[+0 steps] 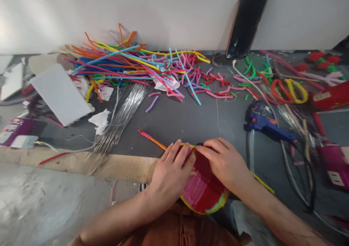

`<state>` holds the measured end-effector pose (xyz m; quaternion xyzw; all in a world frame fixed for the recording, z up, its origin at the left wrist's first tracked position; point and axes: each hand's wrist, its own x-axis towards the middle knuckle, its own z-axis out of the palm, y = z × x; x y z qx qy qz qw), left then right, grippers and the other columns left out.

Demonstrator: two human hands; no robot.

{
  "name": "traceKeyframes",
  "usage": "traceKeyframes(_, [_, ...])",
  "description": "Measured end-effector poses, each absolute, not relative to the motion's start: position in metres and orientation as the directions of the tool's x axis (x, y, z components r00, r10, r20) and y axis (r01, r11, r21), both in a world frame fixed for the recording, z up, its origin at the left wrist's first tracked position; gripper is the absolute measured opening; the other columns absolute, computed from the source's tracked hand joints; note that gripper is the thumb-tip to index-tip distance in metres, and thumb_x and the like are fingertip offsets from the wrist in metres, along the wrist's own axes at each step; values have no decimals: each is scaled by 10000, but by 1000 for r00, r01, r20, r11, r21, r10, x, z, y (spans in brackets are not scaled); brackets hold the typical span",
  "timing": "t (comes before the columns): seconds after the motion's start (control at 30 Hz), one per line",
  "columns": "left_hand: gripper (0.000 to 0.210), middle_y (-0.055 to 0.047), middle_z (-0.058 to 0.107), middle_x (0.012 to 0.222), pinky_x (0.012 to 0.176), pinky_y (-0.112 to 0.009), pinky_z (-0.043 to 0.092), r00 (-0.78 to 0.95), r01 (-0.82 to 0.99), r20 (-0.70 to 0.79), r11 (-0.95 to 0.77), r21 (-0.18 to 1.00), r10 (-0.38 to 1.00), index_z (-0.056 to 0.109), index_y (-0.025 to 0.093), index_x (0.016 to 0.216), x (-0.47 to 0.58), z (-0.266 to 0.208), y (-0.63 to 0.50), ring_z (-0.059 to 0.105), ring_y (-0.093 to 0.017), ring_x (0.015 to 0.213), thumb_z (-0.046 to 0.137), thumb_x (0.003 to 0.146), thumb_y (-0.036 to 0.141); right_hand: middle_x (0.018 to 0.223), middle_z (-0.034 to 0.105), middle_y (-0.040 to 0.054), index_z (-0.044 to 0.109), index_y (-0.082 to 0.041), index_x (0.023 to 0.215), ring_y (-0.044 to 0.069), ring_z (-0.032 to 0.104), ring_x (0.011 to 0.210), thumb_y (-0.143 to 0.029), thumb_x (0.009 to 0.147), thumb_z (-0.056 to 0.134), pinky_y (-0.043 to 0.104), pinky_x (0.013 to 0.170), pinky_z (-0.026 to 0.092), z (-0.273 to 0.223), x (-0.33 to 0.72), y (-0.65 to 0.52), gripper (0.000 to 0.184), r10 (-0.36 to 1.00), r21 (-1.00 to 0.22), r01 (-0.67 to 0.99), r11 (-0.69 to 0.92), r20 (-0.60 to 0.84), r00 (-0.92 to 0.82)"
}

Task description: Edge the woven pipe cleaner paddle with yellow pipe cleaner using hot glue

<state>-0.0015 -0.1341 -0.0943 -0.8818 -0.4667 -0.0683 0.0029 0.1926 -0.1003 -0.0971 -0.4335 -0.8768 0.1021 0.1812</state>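
Observation:
A round red and pink craft piece (196, 191) with a yellow pipe-cleaner edge and a pale green patch low on the right sits close to my body. My left hand (173, 164) grips its upper left side, fingers laid over the face and thumb hidden. At the top rim, my right hand (225, 160) pinches a yellow pipe cleaner (188, 145) between thumb and index finger, against the edge. From beneath my left fingers an orange and pink wrapped stem (152, 140) sticks out to the upper left.
Behind lies a heap of coloured pipe cleaners (114, 66) with cut pieces scattered rightward. Thin metal wires (122, 115) and a white card (60, 93) lie left. A blue glue gun (269, 124) with its cable is on the right. A phone (247, 24) leans on the wall.

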Motion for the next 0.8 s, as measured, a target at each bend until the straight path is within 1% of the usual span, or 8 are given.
traceKeyframes(0.23, [382, -56, 587, 1278, 1034, -434, 469, 560, 822, 115, -568, 44, 820, 574, 177, 1222, -2, -92, -135, 510, -291, 1234, 512, 921, 404, 915, 652, 74, 659, -167, 1115, 193, 562, 831, -45, 858, 466, 343, 772, 499, -93, 194, -102, 344, 801, -353, 720, 598, 216, -559])
traceKeyframes(0.33, [394, -57, 591, 1275, 1023, -440, 475, 560, 821, 110, -568, 59, 821, 557, 206, 1255, -2, -92, -135, 511, -291, 1234, 505, 923, 411, 993, 657, 92, 590, -160, 1212, 196, 580, 909, -110, 897, 464, 340, 820, 501, -84, 216, -96, 343, 858, -345, 789, 508, 277, -432])
traceKeyframes(0.37, [414, -61, 593, 1271, 1018, -446, 477, 561, 820, 107, -569, 64, 821, 545, 213, 1273, -2, -92, -135, 510, -294, 1235, 511, 916, 420, 1015, 654, 105, 575, -162, 1227, 208, 581, 931, -152, 907, 469, 355, 832, 498, -81, 228, -94, 337, 882, -306, 840, 449, 305, -360])
traceKeyframes(0.43, [440, -73, 594, 1268, 1020, -456, 468, 559, 822, 92, -565, 70, 824, 522, 219, 1302, -3, -93, -135, 503, -298, 1243, 522, 910, 419, 1033, 645, 141, 596, -143, 1188, 257, 572, 971, -230, 908, 482, 410, 863, 480, -75, 256, -88, 315, 894, -159, 927, 339, 362, -264])
traceKeyframes(0.5, [451, -80, 594, 1270, 1023, -460, 461, 556, 824, 76, -561, 77, 828, 515, 222, 1310, -3, -94, -135, 498, -301, 1250, 531, 904, 416, 1112, 627, 192, 571, -100, 1223, 308, 554, 1049, -246, 891, 494, 458, 901, 451, -73, 283, -82, 371, 921, 6, 976, 216, 330, -206])
traceKeyframes(0.57, [477, -92, 589, 1280, 1031, -457, 454, 557, 825, 68, -561, 74, 828, 519, 199, 1307, -3, -94, -135, 495, -308, 1255, 546, 892, 432, 1119, 629, 231, 547, -39, 1234, 325, 563, 1053, -219, 877, 484, 463, 915, 437, -75, 304, -79, 405, 956, 109, 984, 139, 244, -162])
traceKeyframes(0.7, [552, -121, 586, 1288, 1047, -441, 445, 551, 832, 58, -553, 36, 833, 511, 126, 1314, -1, -93, -135, 495, -311, 1257, 551, 881, 465, 985, 678, 212, 526, -27, 1245, 297, 622, 917, -200, 873, 459, 409, 833, 464, -82, 322, -73, 416, 992, 143, 984, 104, 54, -113])
traceKeyframes(0.8, [570, -116, 602, 1268, 1047, -432, 452, 541, 840, 47, -542, 11, 840, 489, 115, 1336, 1, -91, -134, 505, -299, 1253, 530, 894, 472, 954, 688, 180, 518, -71, 1258, 288, 627, 867, -190, 848, 464, 398, 801, 464, -85, 323, -67, 431, 994, 130, 987, 93, 48, -100])
